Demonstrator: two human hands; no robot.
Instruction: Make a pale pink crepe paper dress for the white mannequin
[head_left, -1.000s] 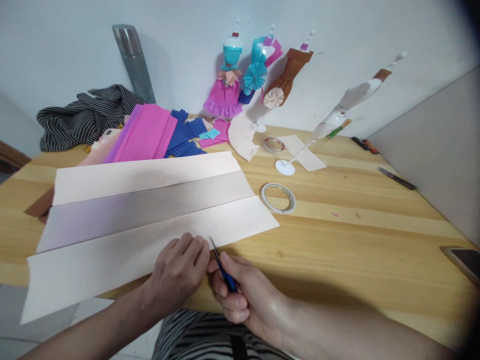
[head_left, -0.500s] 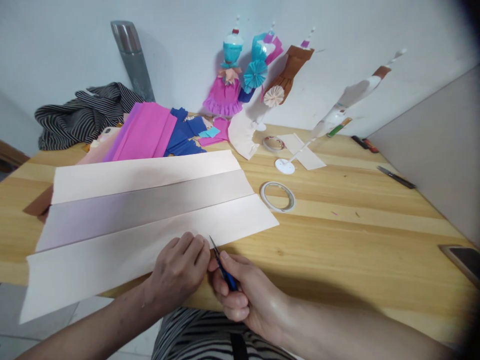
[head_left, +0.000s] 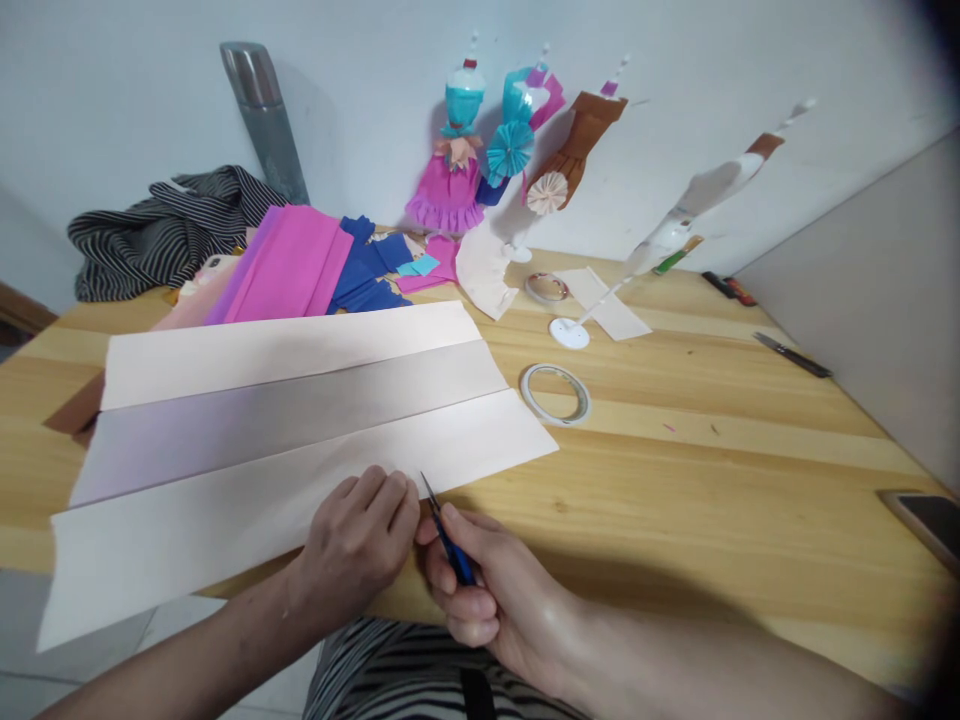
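"At the near edge of the worktop (head_left: 675, 480), what is the left hand (head_left: 364, 530) doing?"

"It's closed on the near border of the pale sheet (head_left: 285, 385), knuckles up, fingertips out of sight."

"And where does that sheet lie?"

"Across the left part of the worktop, two lines running along its length. Its near left corner juts past the worktop's near edge, over the floor tiles (head_left: 19, 610)."

"The right hand (head_left: 510, 590)?"

"Grasping a blue-handled tool (head_left: 459, 562), right beside the left one. The thin dark tip points away, at the sheet's border; whether it touches, I can't tell."

"What else is about?"

"A tape ring (head_left: 583, 402) just beside the sheet's right end. Three dressed figures, one in a pink skirt (head_left: 448, 190), stand along the far edge. Striped cloth (head_left: 172, 235) is heaped at the far left corner, and a knife (head_left: 795, 355) lies by the right edge."
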